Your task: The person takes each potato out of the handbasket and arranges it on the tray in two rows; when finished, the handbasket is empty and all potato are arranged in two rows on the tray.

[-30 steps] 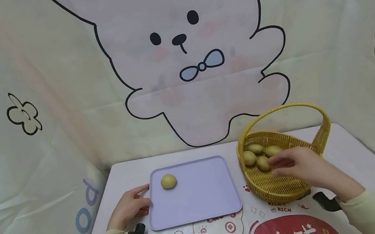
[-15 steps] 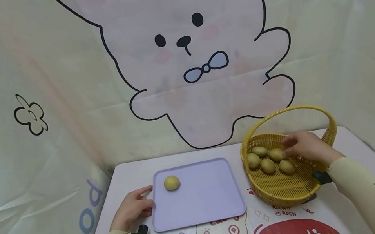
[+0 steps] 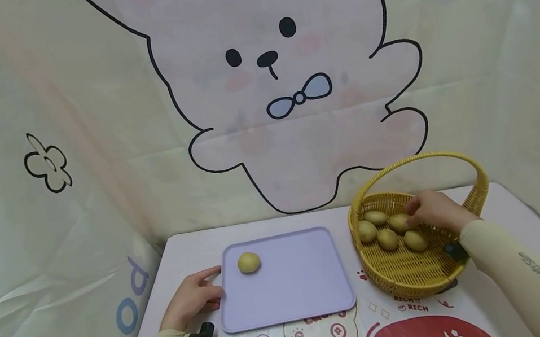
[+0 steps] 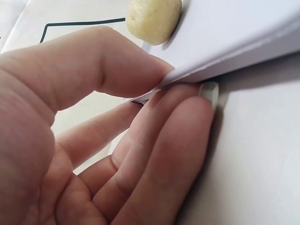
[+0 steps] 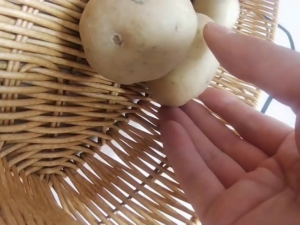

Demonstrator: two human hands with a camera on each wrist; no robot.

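On the left, my left hand point(image 3: 190, 298) is at the side of a lilac tray point(image 3: 291, 288). Its thumb lies on the rim and its fingers are against the outer side, pinching the edge in the left wrist view. One yellowish potato point(image 3: 249, 262) rests near the tray's back left corner. My right hand point(image 3: 436, 210) reaches into a yellow wicker basket point(image 3: 408, 281). Thumb and fingertips meet opposite sides of a potato point(image 5: 190, 77), which still lies among the others. A larger potato point(image 5: 140, 40) sits beside it in the right wrist view.
Several more potatoes point(image 3: 387, 239) lie in the basket's back left half. The tall basket handle point(image 3: 417, 159) arches over them, behind my right hand. A printed cloth wall hangs behind the white table point(image 3: 192, 240).
My right hand has moved back and right inside the basket, from above the front potatoes to the back right one, uncovering a front potato. The left hand stays at the tray edge.
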